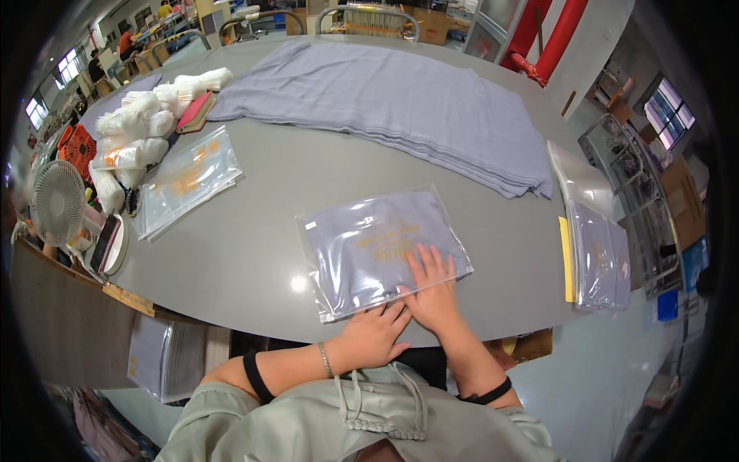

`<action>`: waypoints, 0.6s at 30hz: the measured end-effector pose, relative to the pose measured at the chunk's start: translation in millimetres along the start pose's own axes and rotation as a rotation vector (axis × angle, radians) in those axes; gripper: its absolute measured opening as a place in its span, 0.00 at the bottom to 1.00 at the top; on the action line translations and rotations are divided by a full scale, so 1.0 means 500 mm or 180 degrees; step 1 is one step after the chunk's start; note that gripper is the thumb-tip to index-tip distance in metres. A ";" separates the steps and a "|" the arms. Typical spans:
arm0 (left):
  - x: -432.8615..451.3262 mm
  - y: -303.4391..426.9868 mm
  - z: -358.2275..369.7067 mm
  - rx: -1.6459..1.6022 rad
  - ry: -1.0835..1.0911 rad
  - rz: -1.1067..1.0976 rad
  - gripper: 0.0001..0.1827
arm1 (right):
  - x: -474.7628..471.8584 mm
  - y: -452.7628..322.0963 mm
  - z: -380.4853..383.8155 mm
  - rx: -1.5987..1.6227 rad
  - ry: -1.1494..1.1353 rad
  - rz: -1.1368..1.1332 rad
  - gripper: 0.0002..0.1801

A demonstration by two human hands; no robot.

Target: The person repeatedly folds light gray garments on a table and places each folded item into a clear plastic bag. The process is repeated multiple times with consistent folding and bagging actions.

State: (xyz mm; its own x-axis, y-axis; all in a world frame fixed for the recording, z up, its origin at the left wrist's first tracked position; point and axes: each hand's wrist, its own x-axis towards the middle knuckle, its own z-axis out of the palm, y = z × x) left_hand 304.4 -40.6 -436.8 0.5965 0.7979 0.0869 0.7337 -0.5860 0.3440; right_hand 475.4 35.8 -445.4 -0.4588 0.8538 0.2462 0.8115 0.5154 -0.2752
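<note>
A clear plastic bag with folded grey-lavender fabric inside lies flat on the grey table before me. It bears gold printing and a small white label in its far left corner. My right hand rests palm down across the bag's near right part, its fingers spread over the plastic. Close beside it, my left hand is at the bag's near edge, its fingertips by the plastic and its fingers somewhat apart. Neither hand grips anything. Behind the bag, layered lengths of the same coloured fabric stretch across the table.
Flat printed plastic bags lie at left, near white bundles, a red-covered pad and a small fan. Filled bags sit at the right edge. More packed bags stand below the table, left. People work far off.
</note>
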 end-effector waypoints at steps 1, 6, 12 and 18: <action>-0.008 -0.004 -0.008 -0.0070 0.0102 0.0032 0.35 | 0.005 0.014 -0.003 -0.0024 -0.0076 -0.0091 0.36; -0.063 -0.015 -0.032 -0.0300 -0.0494 -0.0329 0.35 | -0.007 0.025 -0.053 -0.0190 -0.0483 -0.0450 0.39; -0.096 -0.032 -0.006 -0.0121 -0.0055 0.0198 0.31 | -0.012 -0.077 -0.047 0.0385 -0.0706 -0.1006 0.40; -0.095 -0.007 0.002 -0.0072 -0.0459 0.0234 0.26 | 0.012 -0.159 0.018 0.0335 -0.1142 -0.1488 0.35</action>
State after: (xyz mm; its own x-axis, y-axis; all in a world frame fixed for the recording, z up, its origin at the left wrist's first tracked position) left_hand 273.8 -76.7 -442.9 0.6900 0.7235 -0.0220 0.6798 -0.6373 0.3628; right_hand 405.0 0.9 -430.5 -0.8670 0.4968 0.0392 0.4624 0.8313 -0.3085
